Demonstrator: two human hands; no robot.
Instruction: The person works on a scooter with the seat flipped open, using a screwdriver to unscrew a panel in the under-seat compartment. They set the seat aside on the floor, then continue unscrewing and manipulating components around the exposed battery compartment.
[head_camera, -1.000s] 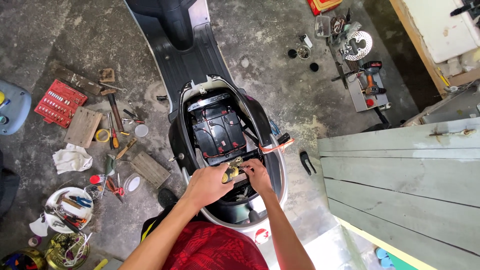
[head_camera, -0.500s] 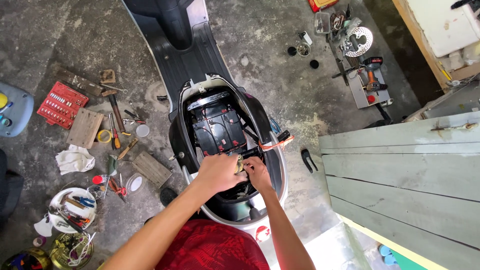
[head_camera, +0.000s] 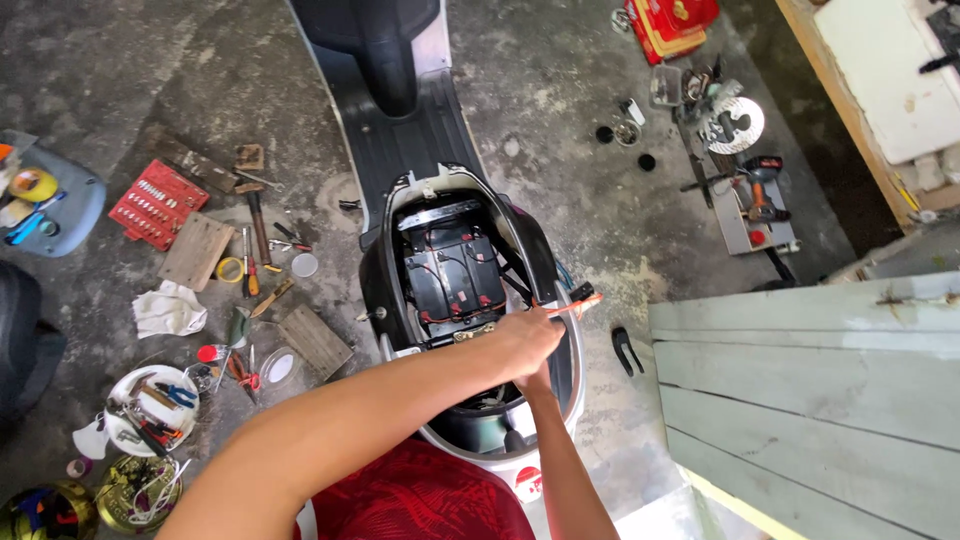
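Note:
I stand over a scooter (head_camera: 375, 290) with its seat off; black batteries (head_camera: 450, 275) with red wires sit in the open bay. My left hand (head_camera: 525, 340) reaches across to the bay's right rim, and its fingers close on the end of an orange-handled tool (head_camera: 578, 304) that sticks out to the right beside a small black part (head_camera: 582, 291). My right hand (head_camera: 537, 382) is just below it, mostly covered by the left hand, down inside the rear of the bay. What it holds is hidden.
On the floor to the left lie a red socket case (head_camera: 158, 203), wooden blocks (head_camera: 197, 250), a hammer (head_camera: 258, 220), a white rag (head_camera: 168, 308) and a bowl of tools (head_camera: 150, 405). A brake disc (head_camera: 738, 122) and drill (head_camera: 762, 185) lie far right. Grey-green planks (head_camera: 810, 390) stand at right.
My left hand has moved right from the middle rear of the battery bay to the orange-handled tool at the right rim. It now covers my right hand, which stayed in place.

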